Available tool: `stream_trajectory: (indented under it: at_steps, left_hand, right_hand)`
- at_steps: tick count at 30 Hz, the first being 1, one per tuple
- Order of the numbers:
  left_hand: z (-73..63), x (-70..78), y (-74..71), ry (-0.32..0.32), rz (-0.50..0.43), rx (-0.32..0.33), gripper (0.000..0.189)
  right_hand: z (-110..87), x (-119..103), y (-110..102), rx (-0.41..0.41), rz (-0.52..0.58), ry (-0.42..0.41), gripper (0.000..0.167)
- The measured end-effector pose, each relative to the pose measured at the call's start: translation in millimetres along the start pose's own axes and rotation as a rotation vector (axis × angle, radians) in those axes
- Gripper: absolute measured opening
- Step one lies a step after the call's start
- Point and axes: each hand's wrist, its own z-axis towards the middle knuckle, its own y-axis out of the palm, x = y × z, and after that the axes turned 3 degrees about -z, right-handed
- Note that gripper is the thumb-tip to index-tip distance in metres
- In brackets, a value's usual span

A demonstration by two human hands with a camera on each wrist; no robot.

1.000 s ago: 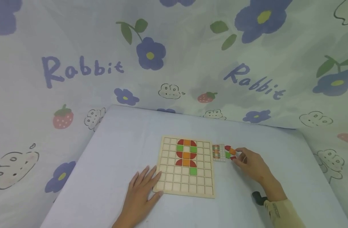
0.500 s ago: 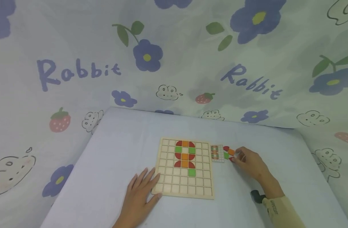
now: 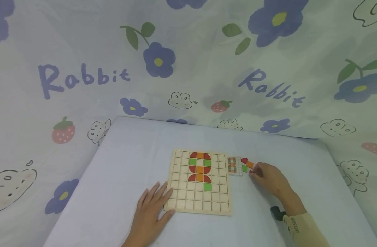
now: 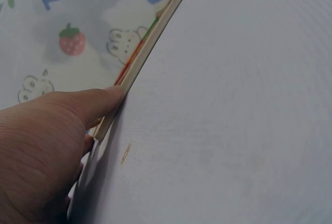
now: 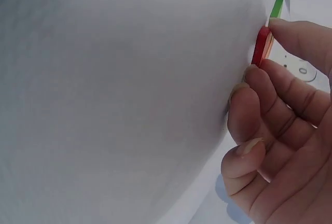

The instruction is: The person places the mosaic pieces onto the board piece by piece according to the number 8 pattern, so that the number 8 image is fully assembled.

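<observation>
A wooden grid board (image 3: 190, 204) lies on the table, with red, orange and green tiles set in its upper middle cells. My left hand (image 3: 150, 214) rests at its lower left corner, fingers spread along the left edge; in the left wrist view the thumb (image 4: 101, 102) presses the board's side. To the right of the board, my right hand (image 3: 271, 179) holds a red tile (image 5: 261, 47) between thumb and fingertips, low at the table. Close by lie a loose orange tile (image 3: 250, 164), a green tile (image 3: 245, 168) and another red tile (image 3: 244, 160).
A small pattern card (image 3: 239, 167) lies against the board's right side, between it and the loose tiles. The table (image 3: 139, 147) has a white cover. Behind and beside it hangs a printed cloth (image 3: 194, 61) with rabbits, flowers and strawberries.
My right hand's fingers have drawn closer together over the red tile nearest them. The left hand keeps its place on the board; the head view has shifted slightly.
</observation>
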Motion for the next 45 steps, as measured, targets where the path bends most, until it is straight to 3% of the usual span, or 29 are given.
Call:
stream_trajectory:
  at_steps: [13, 18, 24, 31, 36, 45]
  left_hand:
    - [-1.0, -2.4, 3.1, 0.027, 0.014, 0.032, 0.065]
    - [0.3, -2.2, 1.9, 0.03, 0.017, 0.039, 0.066]
    - [0.6, -1.9, 1.2, 0.034, 0.018, 0.046, 0.066]
    - [0.6, -0.9, 1.8, 0.047, 0.005, 0.048, 0.065]
    - [1.1, -0.3, 2.0, 0.041, 0.004, 0.039, 0.065]
    - [2.4, -0.1, 1.6, 0.047, 0.003, 0.042, 0.065]
  right_hand:
    - [-4.7, 1, -1, -0.06, -0.009, 0.003, 0.018]
    - [-10.4, -3, -6, -0.112, 0.027, -0.044, 0.035]
    - [-11.0, -5, -6, -0.118, 0.023, -0.017, 0.022]
    - [-10.1, -4, 2, -0.103, 0.038, 0.052, 0.023]
    - [-14.9, -2, -1, -0.107, 0.064, 0.036, 0.019]
    - [-23.3, 2, -8, -0.174, 0.079, -0.02, 0.038]
